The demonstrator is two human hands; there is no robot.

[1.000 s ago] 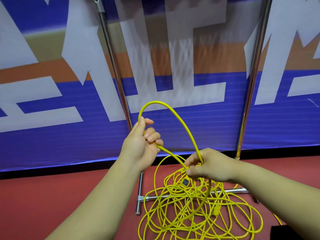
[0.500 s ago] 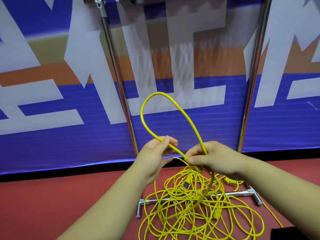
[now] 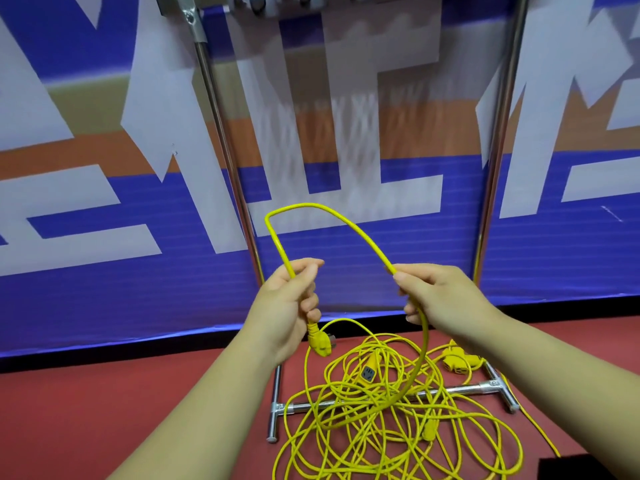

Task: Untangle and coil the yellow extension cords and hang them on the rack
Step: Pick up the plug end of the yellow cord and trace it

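Observation:
A tangle of yellow extension cords (image 3: 388, 424) lies on the red floor over the base of a metal rack (image 3: 460, 389). My left hand (image 3: 287, 306) is shut on one yellow cord just above its plug (image 3: 320, 342), which hangs below the fist. My right hand (image 3: 436, 296) pinches the same cord further along. Between the hands the cord arches up in a loop (image 3: 311, 207). From my right hand the cord drops down into the tangle. A socket end (image 3: 367, 372) lies in the pile, and another yellow socket block (image 3: 457, 363) rests at the right.
Two upright chrome poles of the rack (image 3: 225, 143) (image 3: 498, 143) rise in front of a blue, white and orange banner wall. The rack's top fittings (image 3: 277, 3) show at the upper edge. A dark object (image 3: 588, 467) sits at the bottom right corner.
My hands have moved apart, widening the arched loop. The left hand now grips the cord in a fist with the plug hanging below it. The view has tilted up slightly.

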